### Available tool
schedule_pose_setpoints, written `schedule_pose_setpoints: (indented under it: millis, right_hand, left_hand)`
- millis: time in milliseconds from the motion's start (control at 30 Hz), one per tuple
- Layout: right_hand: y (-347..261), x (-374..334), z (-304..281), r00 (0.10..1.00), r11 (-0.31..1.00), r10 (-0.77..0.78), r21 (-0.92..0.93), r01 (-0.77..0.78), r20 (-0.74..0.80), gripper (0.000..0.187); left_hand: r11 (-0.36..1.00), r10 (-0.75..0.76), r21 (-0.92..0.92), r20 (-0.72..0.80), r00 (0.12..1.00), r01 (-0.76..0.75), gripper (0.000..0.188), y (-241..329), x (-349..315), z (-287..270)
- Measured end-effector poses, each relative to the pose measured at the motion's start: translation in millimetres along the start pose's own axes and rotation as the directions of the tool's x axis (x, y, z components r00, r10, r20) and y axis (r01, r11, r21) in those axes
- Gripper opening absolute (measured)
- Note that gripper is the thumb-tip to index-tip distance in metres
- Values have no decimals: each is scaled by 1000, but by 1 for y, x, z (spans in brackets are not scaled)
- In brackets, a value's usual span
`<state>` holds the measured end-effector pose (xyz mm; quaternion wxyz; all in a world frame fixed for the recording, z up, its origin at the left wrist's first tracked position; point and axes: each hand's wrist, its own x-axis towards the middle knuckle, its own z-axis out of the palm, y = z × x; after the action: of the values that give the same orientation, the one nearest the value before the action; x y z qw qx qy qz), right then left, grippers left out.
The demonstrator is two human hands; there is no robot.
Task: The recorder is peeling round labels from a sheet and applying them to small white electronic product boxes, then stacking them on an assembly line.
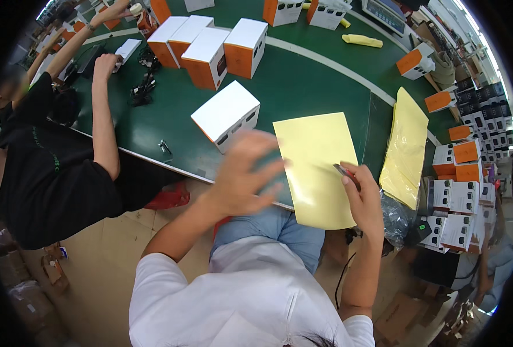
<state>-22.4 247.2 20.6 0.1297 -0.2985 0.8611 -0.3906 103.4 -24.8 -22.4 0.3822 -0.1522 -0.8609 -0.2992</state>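
My left hand (248,173) is blurred by motion, its fingers spread and nothing visible in them. It hovers between a white and orange box (224,113) and the left edge of a yellow sheet (317,150). That sheet lies at the table's front edge, its near end overhanging my lap. My right hand (363,196) is closed around a slim tool (345,172) with a metal tip, over the sheet's right side. The tool's exact kind cannot be made out, since my fingers hide most of it.
Several white and orange boxes (204,55) stand farther back on the green table (308,75). A plastic-wrapped yellow stack (404,150) lies at the right. Black cables (144,87) and small metal pieces (164,147) lie left, near a co-worker's arm (103,115). Stacked boxes (462,196) stand far right.
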Motion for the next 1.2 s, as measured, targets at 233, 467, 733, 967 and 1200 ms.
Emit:
schedule_pose_setpoints:
  millis: [233, 467, 733, 967, 1200]
  right_hand:
    - [1, 42, 25, 994, 991, -63, -125, 51, -94, 15]
    - [7, 62, 39, 996, 974, 82, -209, -89, -38, 10]
    - [1, 69, 38, 998, 957, 69, -283, -63, 9, 10]
    - [-3, 71, 39, 992, 952, 117, -289, -100, 43, 12]
    - [-1, 76, 60, 998, 894, -4, -448, -27, -68, 25]
  left_hand:
    - [967, -160, -75, 562, 811, 243, 74, -58, 35, 80]
    - [965, -174, -73, 544, 821, 253, 87, -64, 24, 84]
    - [961, -185, -66, 565, 804, 268, 89, -64, 28, 83]
    - [961, -191, -63, 552, 812, 269, 89, -63, 25, 84]
    - [964, -180, -66, 548, 817, 257, 89, -61, 29, 84]
